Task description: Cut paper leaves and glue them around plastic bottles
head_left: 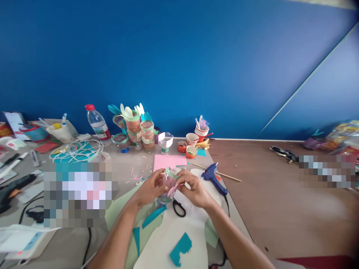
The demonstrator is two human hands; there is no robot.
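Observation:
My left hand (153, 187) is closed around the side of a small clear plastic cup (167, 180) with pinkish walls and a green rim. My right hand (195, 188) pinches a pink paper piece (172, 191) against the cup's right side. Fingers of both hands cover much of the cup. Just below the hands, the black handle of a pair of scissors (179, 208) shows on the white paper (159, 244). Teal paper scraps (181, 248) lie nearer to me. To the right of my right hand rests a blue glue gun (214, 179).
Behind the hands are a pink sheet (169, 161), decorated cups (147, 136), a cut bottle top (165, 142) and paper cups (192, 139). A red-capped bottle (98, 125) and coiled white cable (75, 151) stand left. A wooden stick (231, 177) crosses the table edge beside a brown surface (275, 201).

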